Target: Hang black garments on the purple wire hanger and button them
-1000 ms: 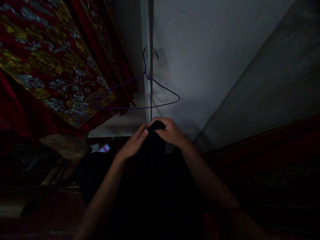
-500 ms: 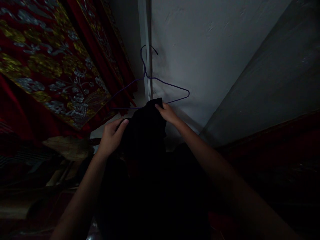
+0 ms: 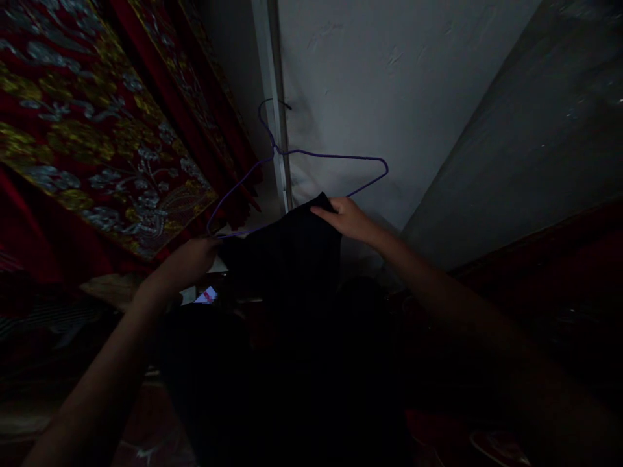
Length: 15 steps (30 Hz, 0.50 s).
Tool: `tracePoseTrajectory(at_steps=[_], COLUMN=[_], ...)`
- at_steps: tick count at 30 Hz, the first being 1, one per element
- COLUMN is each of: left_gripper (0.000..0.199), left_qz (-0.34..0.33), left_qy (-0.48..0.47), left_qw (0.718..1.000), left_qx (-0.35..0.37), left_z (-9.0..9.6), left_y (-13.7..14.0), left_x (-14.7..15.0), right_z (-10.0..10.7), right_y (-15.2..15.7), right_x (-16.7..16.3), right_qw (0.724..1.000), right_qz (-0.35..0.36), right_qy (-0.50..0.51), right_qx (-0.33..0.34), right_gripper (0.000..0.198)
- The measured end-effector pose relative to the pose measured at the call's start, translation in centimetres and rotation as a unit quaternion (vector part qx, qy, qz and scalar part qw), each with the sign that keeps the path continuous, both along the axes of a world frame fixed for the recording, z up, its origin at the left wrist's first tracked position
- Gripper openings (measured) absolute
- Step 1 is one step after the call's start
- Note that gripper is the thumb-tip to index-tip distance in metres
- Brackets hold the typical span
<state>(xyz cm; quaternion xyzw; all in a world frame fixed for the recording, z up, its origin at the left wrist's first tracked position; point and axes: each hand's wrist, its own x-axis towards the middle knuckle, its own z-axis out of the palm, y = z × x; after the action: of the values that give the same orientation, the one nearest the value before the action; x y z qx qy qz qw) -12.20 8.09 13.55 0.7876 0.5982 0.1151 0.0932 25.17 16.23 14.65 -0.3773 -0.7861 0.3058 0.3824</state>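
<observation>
A purple wire hanger (image 3: 335, 155) is tilted, its right end higher than its left, with the hook up near a pale vertical post. Black cloth (image 3: 296, 246), perhaps a garment, hangs over the hanger's bottom bar. My right hand (image 3: 348, 217) pinches the cloth's upper right corner close to that bar. My left hand (image 3: 195, 256) is closed at the cloth's upper left edge, by the hanger's lower left corner; its fingertips are partly hidden. Below, the cloth merges with dark clothing, so its lower edge cannot be made out.
Red cloth with gold and silver embroidery (image 3: 97, 130) hangs at the left. A narrow pale post (image 3: 270, 58) runs along the grey-white wall (image 3: 389, 84) behind the hanger. A small lit screen-like patch (image 3: 205, 296) shows below my left hand. The lower area is very dark.
My left hand has moved left and slightly down, my right hand slightly right. The cloth's top edge is now spread wider along the hanger, which has tilted.
</observation>
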Motion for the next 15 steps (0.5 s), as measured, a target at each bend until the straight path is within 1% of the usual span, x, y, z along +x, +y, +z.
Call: tracePoseTrajectory(at_steps=[2, 4, 7, 10, 13, 15], left_gripper=[0.044, 0.048, 0.04, 0.032, 0.029, 0.029], left_qz=[-0.016, -0.015, -0.001, 0.01, 0.03, 0.01], left_qy=[-0.011, -0.027, -0.038, -0.059, -0.12, -0.16], left_qw=[0.999, 0.997, 0.994, 0.99, 0.975, 0.966], left_qx=[0.039, 0.07, 0.104, 0.131, 0.183, 0.205], left_z=[0.8, 1.4, 2.4, 3.7, 5.2, 5.8], left_y=[0.4, 0.0, -1.6, -3.0, -2.4, -0.9], left_x=[-0.3, -0.6, -0.9, -0.5, 0.9, 2.2], right_z=[0.1, -0.1, -0.6, -1.0, -1.4, -1.6], right_y=[-0.2, -0.1, 0.1, 0.1, -0.3, -0.7], right_x=[-0.2, -0.3, -0.4, -0.6, -0.9, -1.0], right_qw=[1.0, 1.0, 0.999, 0.997, 0.999, 1.0], right_qz=[0.0, -0.003, -0.028, -0.043, -0.016, 0.007], right_qy=[-0.005, -0.018, -0.033, -0.022, 0.007, 0.02], right_qx=[-0.004, 0.002, 0.033, 0.053, 0.032, 0.018], right_gripper=[0.043, 0.045, 0.048, 0.049, 0.048, 0.047])
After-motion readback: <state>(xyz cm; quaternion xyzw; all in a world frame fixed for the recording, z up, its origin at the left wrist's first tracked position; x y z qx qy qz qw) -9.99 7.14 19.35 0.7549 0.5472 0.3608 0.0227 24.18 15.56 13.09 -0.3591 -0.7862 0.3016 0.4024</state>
